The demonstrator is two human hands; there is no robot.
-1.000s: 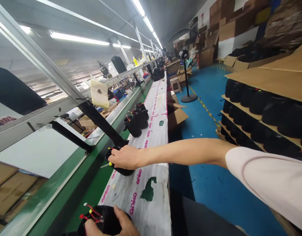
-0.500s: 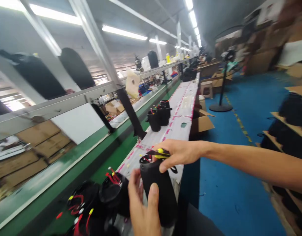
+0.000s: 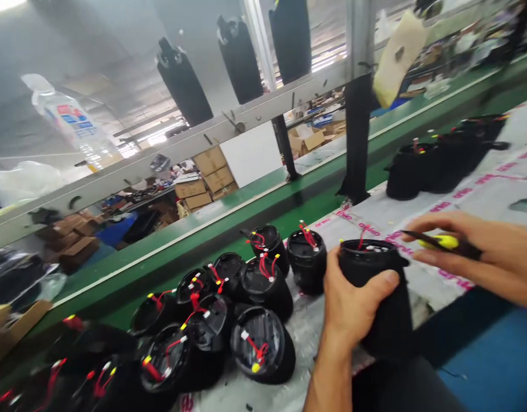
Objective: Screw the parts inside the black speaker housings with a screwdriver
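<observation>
Left hand closed around a black cylindrical housing, open end up, at four o'clock in view. Right hand, at its two o'clock, grips a pointed black-and-yellow hand tool. Further wired housings cluster toward nine o'clock.

Bottle: clear plastic, red-and-blue label, above the metal rail
Yellowish pad: beside the dark-wrapped post
Cardboard boxes: stacked beside a white panel
Floor: blue
</observation>
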